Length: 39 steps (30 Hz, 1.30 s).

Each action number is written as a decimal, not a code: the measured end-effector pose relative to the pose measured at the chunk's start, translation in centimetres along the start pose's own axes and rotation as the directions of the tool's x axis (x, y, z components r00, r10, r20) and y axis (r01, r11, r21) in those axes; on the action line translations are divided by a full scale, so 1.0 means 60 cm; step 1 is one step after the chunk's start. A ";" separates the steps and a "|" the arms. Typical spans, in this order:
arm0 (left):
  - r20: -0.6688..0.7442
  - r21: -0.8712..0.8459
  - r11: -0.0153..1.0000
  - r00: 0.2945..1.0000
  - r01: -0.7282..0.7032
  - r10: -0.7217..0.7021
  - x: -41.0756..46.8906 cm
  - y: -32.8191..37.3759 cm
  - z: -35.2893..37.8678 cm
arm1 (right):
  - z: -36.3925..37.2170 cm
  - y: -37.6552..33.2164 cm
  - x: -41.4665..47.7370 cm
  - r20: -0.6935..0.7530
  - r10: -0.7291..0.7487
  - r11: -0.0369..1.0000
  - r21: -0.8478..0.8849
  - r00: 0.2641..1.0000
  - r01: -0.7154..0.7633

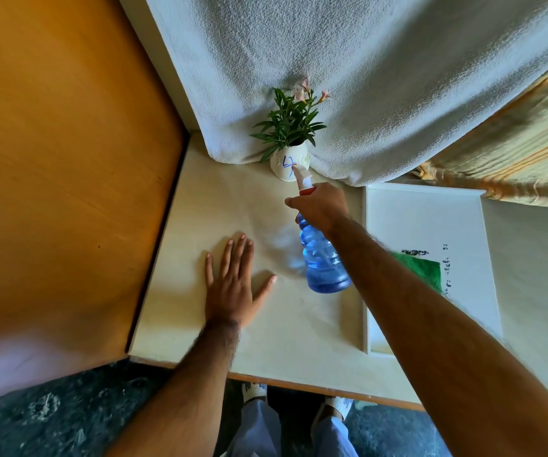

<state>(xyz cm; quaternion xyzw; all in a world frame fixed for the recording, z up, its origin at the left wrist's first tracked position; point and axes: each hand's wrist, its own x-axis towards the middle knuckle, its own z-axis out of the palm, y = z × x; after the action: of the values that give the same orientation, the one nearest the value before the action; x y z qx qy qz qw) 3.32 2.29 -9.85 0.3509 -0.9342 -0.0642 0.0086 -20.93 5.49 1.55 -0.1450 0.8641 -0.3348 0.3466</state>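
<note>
My right hand (320,206) grips the neck of a blue plastic spray bottle (322,258), lifted above the table. Its white and red nozzle (302,178) points at a small plant (290,122) with green leaves and pale pink flowers. The plant stands in a white pot (284,166) with blue marks, at the far edge of the cream table (233,199). My left hand (233,285) rests flat on the table, fingers straight and spread, left of the bottle.
A white towel (364,77) hangs behind the plant. A white tray (424,222) at the right holds a green cloth (424,268). An orange wooden panel (61,159) borders the table's left side. Striped fabric (513,153) lies far right. My feet show below the table's edge.
</note>
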 end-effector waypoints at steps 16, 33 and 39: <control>0.035 -0.029 1.000 0.999 -0.009 0.010 0.000 -0.002 -0.005 | -0.216 0.031 -0.089 -0.626 -0.278 0.784 0.290 0.728 0.549; 0.043 -0.019 1.000 0.999 -0.006 0.007 0.003 -0.002 0.000 | -0.251 0.170 0.011 -0.685 -0.286 0.834 0.167 0.671 0.526; 0.042 -0.017 1.000 0.999 -0.010 0.010 0.002 -0.007 0.001 | -0.252 0.170 0.007 -0.600 -0.273 0.864 0.192 0.752 0.466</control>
<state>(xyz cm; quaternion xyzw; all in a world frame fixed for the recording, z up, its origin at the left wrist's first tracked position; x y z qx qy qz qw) 3.50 1.94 -9.97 0.3447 -0.9353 -0.0796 -0.0079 -31.97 20.00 2.52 -0.1523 0.8110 -0.5642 0.0263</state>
